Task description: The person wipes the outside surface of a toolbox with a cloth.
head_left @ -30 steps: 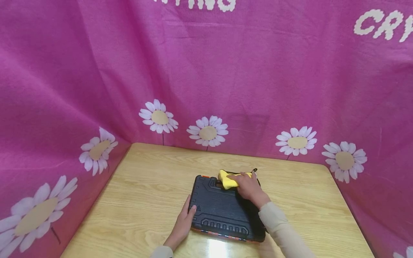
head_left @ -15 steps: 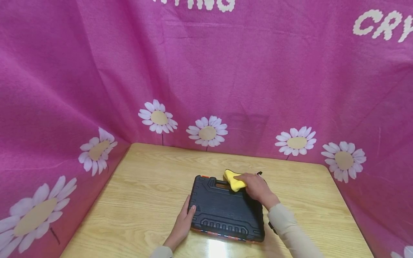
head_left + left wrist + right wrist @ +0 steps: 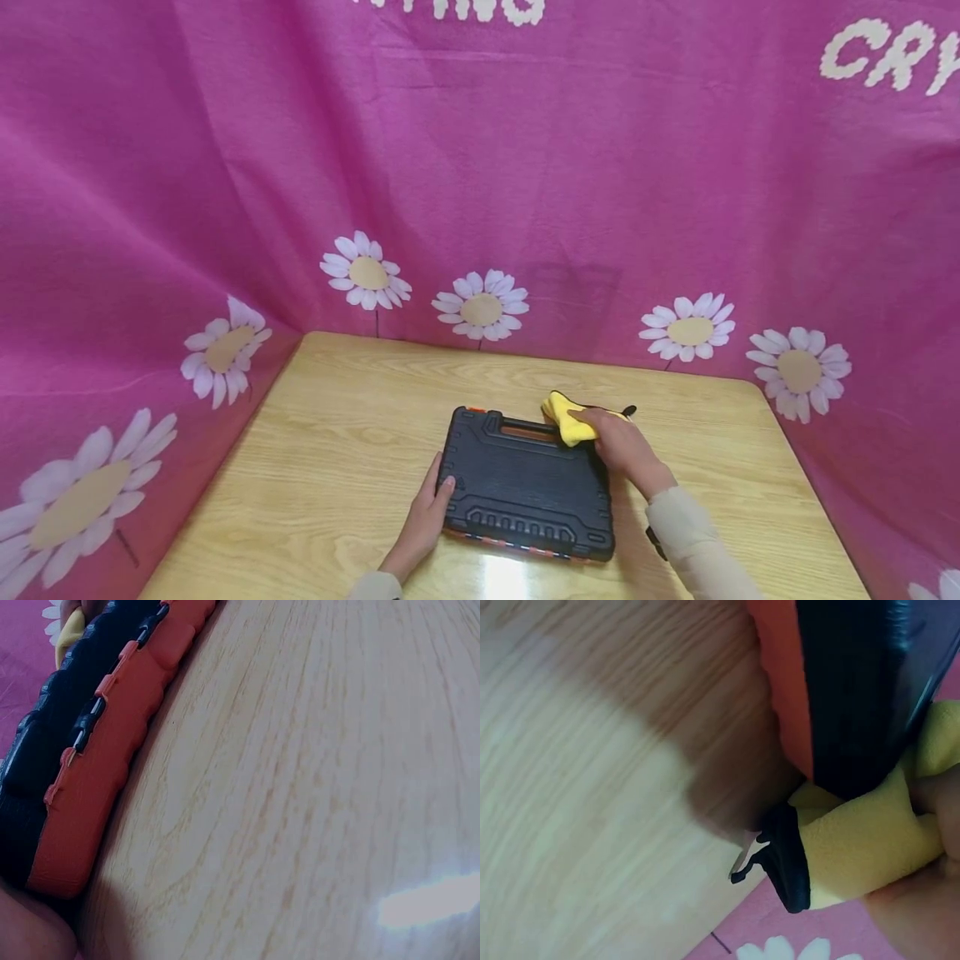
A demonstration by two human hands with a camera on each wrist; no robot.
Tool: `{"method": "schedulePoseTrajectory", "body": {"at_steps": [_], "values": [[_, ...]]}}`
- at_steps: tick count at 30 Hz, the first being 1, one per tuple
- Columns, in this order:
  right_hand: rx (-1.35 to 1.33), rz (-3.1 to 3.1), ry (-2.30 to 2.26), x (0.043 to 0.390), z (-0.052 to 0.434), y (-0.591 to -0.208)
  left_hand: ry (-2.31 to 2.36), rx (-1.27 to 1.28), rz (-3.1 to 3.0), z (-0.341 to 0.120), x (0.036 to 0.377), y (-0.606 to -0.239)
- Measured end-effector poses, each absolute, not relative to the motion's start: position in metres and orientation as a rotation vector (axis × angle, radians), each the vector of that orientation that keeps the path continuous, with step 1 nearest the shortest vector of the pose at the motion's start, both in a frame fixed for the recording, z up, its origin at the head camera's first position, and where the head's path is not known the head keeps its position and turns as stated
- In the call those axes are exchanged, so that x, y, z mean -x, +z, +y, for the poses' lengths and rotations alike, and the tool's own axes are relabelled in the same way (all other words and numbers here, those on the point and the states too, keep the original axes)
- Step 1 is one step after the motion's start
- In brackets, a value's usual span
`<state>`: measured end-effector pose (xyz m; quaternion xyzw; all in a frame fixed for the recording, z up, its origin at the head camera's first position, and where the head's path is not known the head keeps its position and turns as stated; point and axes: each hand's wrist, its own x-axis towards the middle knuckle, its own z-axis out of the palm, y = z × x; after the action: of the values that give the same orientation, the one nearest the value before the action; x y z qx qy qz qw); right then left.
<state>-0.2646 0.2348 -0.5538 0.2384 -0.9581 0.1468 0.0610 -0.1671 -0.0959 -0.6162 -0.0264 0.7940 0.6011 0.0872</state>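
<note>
On the wooden table [image 3: 360, 417], I log a black-and-orange carrying case [image 3: 532, 492] lying flat. The left hand [image 3: 427, 514] grips its left edge, thumb on top. The right hand [image 3: 621, 442], fingers round a yellow cloth [image 3: 564, 413], has shifted rightward, baring the handle [image 3: 528, 424]; I judge the rubbing now concerns the far right corner.

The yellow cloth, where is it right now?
In the head view, the yellow cloth is in the right hand, at the far right corner of the black case.
</note>
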Motion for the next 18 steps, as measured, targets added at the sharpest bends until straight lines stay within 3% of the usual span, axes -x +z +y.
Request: {"method": "schedulePoseTrajectory", "body": {"at_steps": [18], "values": [[-0.533,-2.958,0.529,0.248,0.255,-0.560,1.756,0.114,2.377,-0.095,0.167,-0.615]]}}
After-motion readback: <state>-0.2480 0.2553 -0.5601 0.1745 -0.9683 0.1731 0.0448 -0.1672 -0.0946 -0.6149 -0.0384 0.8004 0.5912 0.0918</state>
